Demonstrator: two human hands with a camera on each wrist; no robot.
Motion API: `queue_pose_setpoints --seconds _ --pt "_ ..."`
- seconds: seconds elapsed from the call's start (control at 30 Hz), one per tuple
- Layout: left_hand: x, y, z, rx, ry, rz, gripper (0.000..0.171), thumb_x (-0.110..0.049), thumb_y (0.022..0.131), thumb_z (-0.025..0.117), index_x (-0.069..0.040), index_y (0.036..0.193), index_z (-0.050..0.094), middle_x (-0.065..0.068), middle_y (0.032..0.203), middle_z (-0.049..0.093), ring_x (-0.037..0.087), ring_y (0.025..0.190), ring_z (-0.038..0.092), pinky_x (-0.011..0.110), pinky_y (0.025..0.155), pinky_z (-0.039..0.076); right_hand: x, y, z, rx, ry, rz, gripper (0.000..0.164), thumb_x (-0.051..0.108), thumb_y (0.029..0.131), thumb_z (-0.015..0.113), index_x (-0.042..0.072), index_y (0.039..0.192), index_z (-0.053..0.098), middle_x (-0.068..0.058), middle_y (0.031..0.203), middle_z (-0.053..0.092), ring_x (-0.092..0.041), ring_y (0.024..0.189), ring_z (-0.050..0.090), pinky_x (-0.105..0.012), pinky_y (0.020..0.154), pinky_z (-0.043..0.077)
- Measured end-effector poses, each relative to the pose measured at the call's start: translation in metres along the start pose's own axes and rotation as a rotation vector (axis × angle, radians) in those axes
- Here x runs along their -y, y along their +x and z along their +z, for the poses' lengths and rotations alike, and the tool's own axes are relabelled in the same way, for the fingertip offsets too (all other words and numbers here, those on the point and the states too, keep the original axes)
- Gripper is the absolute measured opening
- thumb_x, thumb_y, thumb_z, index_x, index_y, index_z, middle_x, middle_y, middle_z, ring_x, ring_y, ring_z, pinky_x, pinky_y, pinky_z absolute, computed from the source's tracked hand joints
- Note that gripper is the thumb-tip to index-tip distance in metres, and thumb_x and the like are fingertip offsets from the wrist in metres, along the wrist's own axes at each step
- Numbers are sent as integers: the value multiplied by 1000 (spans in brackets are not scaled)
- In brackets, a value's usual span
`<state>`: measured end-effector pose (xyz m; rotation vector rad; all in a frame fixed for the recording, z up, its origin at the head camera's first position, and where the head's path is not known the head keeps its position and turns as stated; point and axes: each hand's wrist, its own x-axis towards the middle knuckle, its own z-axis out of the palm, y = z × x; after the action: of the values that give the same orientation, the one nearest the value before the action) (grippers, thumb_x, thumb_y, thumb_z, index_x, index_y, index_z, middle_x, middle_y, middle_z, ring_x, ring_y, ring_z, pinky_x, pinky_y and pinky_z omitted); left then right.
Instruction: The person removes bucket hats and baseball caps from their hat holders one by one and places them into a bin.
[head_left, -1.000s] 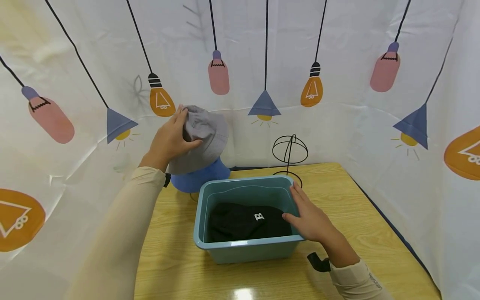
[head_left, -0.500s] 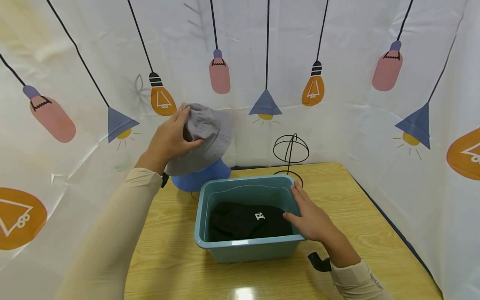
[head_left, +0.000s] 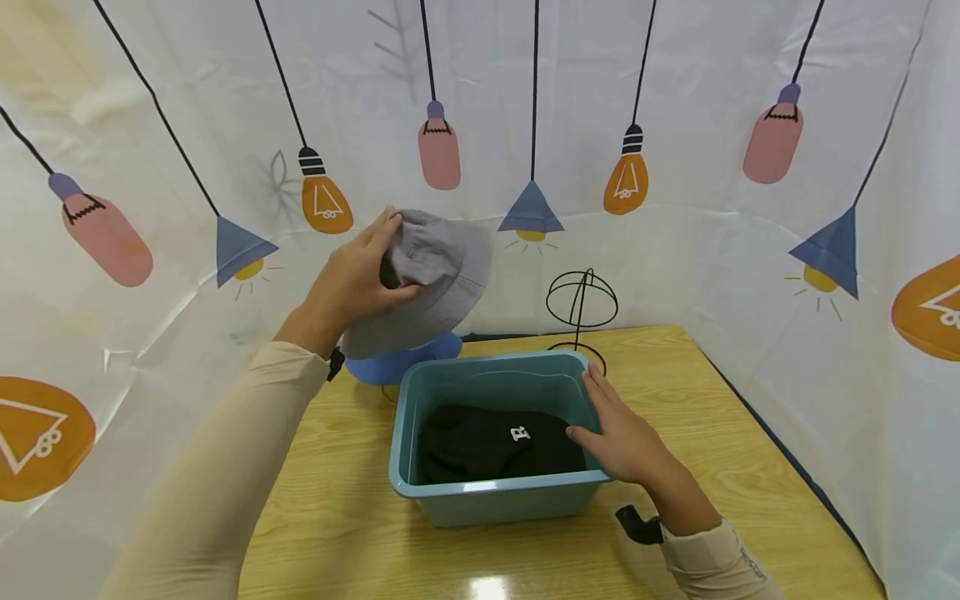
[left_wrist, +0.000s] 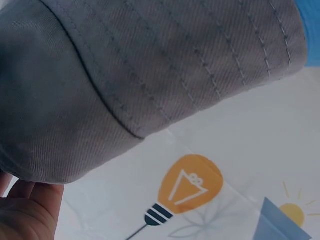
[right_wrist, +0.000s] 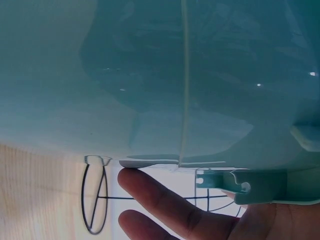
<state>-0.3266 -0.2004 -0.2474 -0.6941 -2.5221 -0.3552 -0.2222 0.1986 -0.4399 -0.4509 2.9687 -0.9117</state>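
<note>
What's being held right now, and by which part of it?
A gray bucket hat, held by its crown in the left grip. The right grip only rests at the right rim of the teal plastic bin.

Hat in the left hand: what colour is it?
The hat is light grey, seen best in the head view.

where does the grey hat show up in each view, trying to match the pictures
Head: the grey hat, left of centre, in the left hand.
Left wrist: large across the top, running off the edges.
Right wrist: not in it.
Shared by the first two only: the orange bulb print, up-left of the hat in head, upside down below it in left wrist.
</note>
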Motion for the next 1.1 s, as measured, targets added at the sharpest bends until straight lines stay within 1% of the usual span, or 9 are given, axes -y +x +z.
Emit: queue_pose_setpoints --seconds 0.3,0.47,0.6,0.9,1.1 --pt "-20 -2 6 -21 -45 84 106 -40 78 91 -7 162 35 10 170 30 40 143 49 52 115 44 0 0 1 3 5 5 91 47 101 62 13 168 11 -6 176 0 -42 157 23 -72 108 39" --pt "-30 -4 9 -16 -65 118 105 -40 78 91 -6 161 37 12 168 34 38 142 51 51 113 46 0 -1 1 -2 2 8 91 48 101 61 13 168 12 -6 176 0 -42 156 23 -73 107 39" --pt "-37 -7 12 2 -79 132 105 -41 78 91 -7 161 36 13 167 36 37 142 51 51 113 46 0 -1 0 -3 1 8 91 48 101 61 13 168 11 -5 176 -1 -42 156 23 -73 107 38" --pt "-49 -12 24 61 -118 205 105 -40 78 91 -3 160 37 16 165 38 35 145 49 50 114 46 0 -1 0 1 8 4 91 49 101 61 14 168 11 -4 176 -2 -42 157 22 -73 109 37" --pt "-58 -17 32 109 -120 228 104 -43 80 88 -5 161 36 15 166 37 34 144 50 50 113 46 -1 -1 1 -1 12 2 91 51 101 60 14 168 11 -1 176 -3 -40 157 21 -72 110 36"
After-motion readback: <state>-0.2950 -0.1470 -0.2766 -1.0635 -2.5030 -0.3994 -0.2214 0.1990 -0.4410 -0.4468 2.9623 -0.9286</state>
